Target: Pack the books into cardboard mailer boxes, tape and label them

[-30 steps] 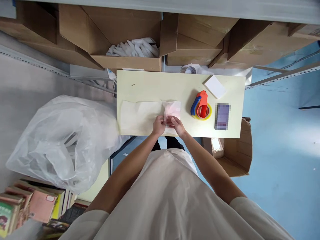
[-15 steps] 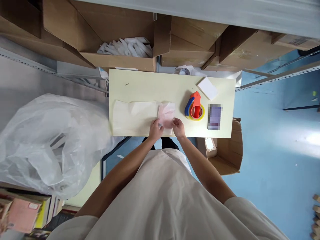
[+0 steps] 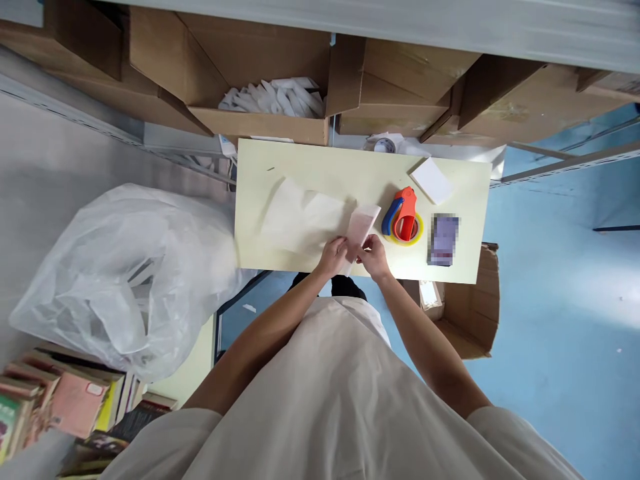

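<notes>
A thin white wrapping sheet (image 3: 305,217) stretches leftward over the table, its left part lifted and bent. Folded into its right end is a flat pink packet (image 3: 361,225), seen through a white layer and now tilted. My left hand (image 3: 333,257) is closed on the packet's left edge. On the opposite edge, my right hand (image 3: 374,257) pinches the packet near its lower end. The fingertips are partly hidden. What the packet contains cannot be made out. A red and blue tape dispenser (image 3: 406,215) with a yellow-edged roll lies to the right of my hands.
A white box (image 3: 431,180) and a blurred-out phone-like object (image 3: 443,240) lie on the pale table (image 3: 310,160). Behind it stand cardboard boxes (image 3: 260,125), one with white pieces inside. A large clear plastic bag (image 3: 125,267) bulges at left; an open carton (image 3: 470,320) stands below right.
The pink packet has turned from lying squarely on the sheet to a slanted, narrower fold. Both hands moved with it, and the sheet's left part has lifted. The view shifted slightly.
</notes>
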{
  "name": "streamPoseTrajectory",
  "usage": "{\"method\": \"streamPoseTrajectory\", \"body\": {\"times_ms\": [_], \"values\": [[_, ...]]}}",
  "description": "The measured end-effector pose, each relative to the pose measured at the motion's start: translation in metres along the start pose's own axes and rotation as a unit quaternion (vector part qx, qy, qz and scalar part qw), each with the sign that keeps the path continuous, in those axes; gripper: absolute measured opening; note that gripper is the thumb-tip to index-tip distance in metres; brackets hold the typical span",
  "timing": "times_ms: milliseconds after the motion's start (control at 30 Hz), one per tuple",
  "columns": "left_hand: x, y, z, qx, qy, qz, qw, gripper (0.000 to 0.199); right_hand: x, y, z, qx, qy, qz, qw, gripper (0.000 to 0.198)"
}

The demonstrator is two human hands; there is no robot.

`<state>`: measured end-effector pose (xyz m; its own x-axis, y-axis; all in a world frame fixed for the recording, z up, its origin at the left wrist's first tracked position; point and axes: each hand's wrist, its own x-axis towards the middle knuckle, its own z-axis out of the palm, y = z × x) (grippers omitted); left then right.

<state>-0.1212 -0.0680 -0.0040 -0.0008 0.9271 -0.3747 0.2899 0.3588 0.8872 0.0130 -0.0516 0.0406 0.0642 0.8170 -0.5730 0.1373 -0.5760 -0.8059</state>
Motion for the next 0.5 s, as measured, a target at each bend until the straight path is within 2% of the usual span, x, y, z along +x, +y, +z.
{"method": "streamPoseTrajectory", "body": {"times_ms": [67, 133, 233, 300, 400, 500], "values": [[-0.002, 0.006, -0.012, -0.036, 0.024, -0.03, 0.999, 0.037, 0.001, -0.006, 0.014, 0.005, -0.015, 0.008, 1.0, 0.035], [-0.005, 0.012, -0.025, -0.068, 0.017, -0.047, 0.996, 0.042, 0.004, -0.011, 0.029, 0.01, -0.037, 0.019, 0.999, 0.035], [-0.004, 0.018, -0.042, -0.089, 0.003, -0.04, 0.995, 0.044, 0.011, -0.013, 0.051, 0.006, -0.072, 0.031, 0.997, 0.033], [-0.001, 0.017, -0.051, -0.08, 0.025, -0.04, 0.996, 0.043, 0.014, -0.011, 0.062, 0.004, -0.097, 0.035, 0.995, 0.032], [0.006, 0.008, -0.062, -0.039, 0.065, -0.061, 0.995, 0.042, 0.015, -0.003, 0.067, -0.002, -0.122, 0.028, 0.992, 0.032], [0.01, -0.003, -0.07, 0.003, 0.035, -0.082, 0.996, 0.043, 0.011, 0.006, 0.059, -0.025, -0.077, -0.01, 0.997, 0.033]]}}
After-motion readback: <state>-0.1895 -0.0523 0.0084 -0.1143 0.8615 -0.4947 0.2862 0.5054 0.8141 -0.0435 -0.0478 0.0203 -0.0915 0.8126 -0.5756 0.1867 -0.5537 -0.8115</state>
